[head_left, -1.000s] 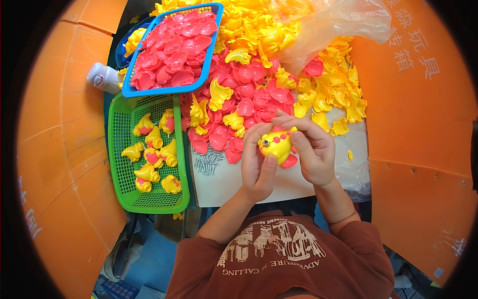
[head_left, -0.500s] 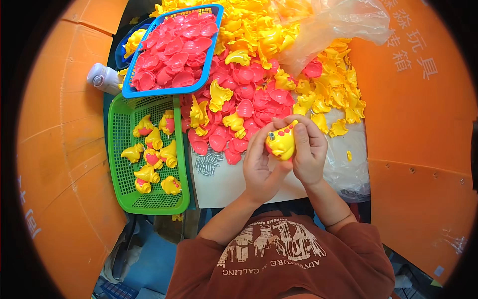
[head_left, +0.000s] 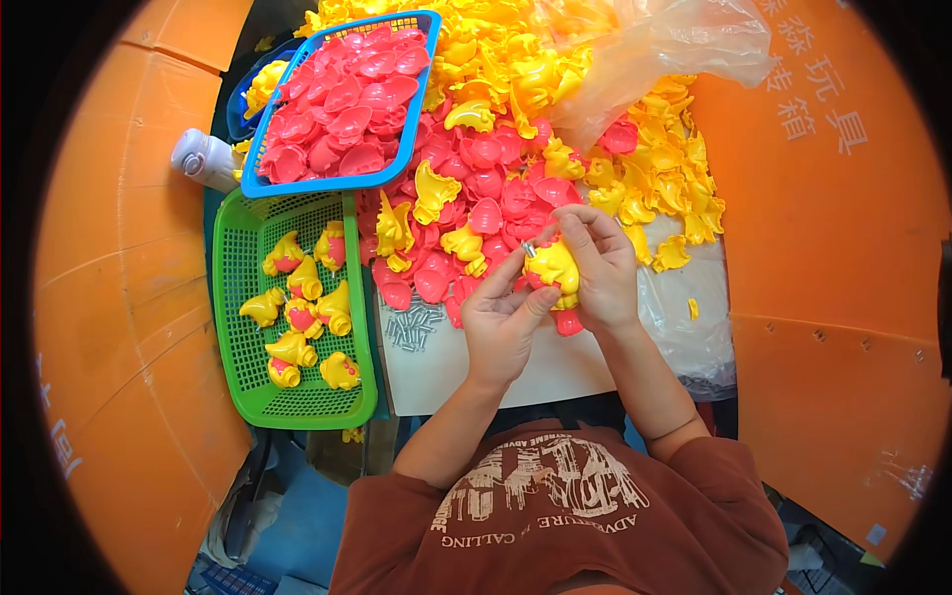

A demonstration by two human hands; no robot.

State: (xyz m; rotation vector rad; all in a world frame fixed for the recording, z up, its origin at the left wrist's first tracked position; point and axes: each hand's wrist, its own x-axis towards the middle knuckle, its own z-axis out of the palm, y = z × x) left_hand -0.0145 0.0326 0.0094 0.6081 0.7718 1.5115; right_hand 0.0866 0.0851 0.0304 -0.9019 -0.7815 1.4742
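Above the near part of the work surface, my right hand (head_left: pixel 607 273) is closed around a small yellow toy figure (head_left: pixel 552 266) with red parts. A short metal pin (head_left: pixel 529 249) sticks out of its upper left side. My left hand (head_left: pixel 503 322) pinches the toy from the left, its thumb and fingertips against it near the pin. Under the hands a red piece (head_left: pixel 568 323) shows. Left of my left hand lies a heap of small grey metal pins (head_left: pixel 413 325). Similar yellow-and-red figures (head_left: pixel 303 315) sit in a green mesh basket (head_left: pixel 297 416).
A blue basket (head_left: pixel 327 186) of red shells stands behind the green one, beside a white bottle (head_left: pixel 203 157). Loose red shells (head_left: pixel 486 151) and yellow shell pieces (head_left: pixel 659 169) cover the far surface, partly under a clear plastic bag (head_left: pixel 664 69). Orange panels (head_left: pixel 823 248) rise on both sides.
The toy has been turned in my hands and shifted slightly left, so the pin now points up and left. My left hand has moved a little left, its fingers closer to the pin.
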